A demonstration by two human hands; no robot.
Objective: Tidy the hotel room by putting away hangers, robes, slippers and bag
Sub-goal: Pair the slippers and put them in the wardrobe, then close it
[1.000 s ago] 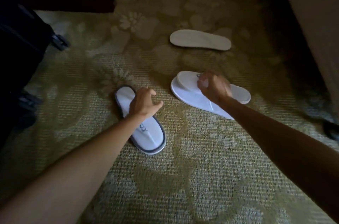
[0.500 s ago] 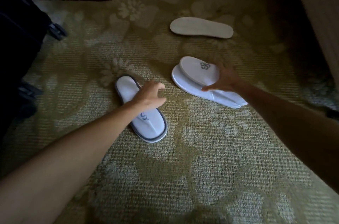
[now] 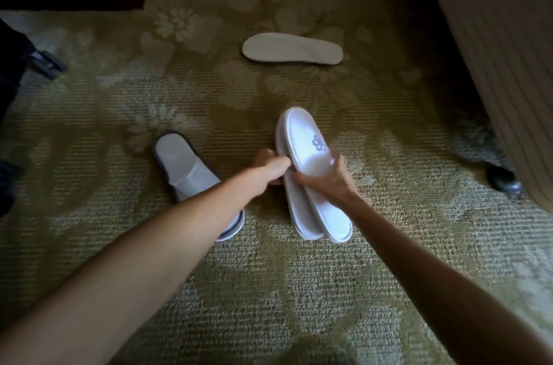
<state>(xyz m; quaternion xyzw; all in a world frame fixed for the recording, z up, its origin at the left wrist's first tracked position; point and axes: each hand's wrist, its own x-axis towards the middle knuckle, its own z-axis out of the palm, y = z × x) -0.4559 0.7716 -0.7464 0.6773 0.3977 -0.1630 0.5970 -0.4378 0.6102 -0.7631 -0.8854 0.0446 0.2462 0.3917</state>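
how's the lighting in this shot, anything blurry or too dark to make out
Head view: dim overall; the stacked white slippers in both hands are brightest, the logo slightly soft; the dark luggage at the left edge is lost in shadow; wide-angle bending stretches the forearms.

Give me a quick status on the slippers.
Both hands, left and right, gripping the stacked white pair. Dark-trimmed slipper and upturned slipper loose on carpet. Nothing blocking.

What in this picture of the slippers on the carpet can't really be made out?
- Grey-trimmed slipper, head view: its toe end is covered by the left forearm.
- Pair of white slippers held by the left hand and right hand: the lower one is mostly covered by the upper.
- Dark case: cut off by the left edge, in shadow.
- Small dark object by the drape: too dim to identify.
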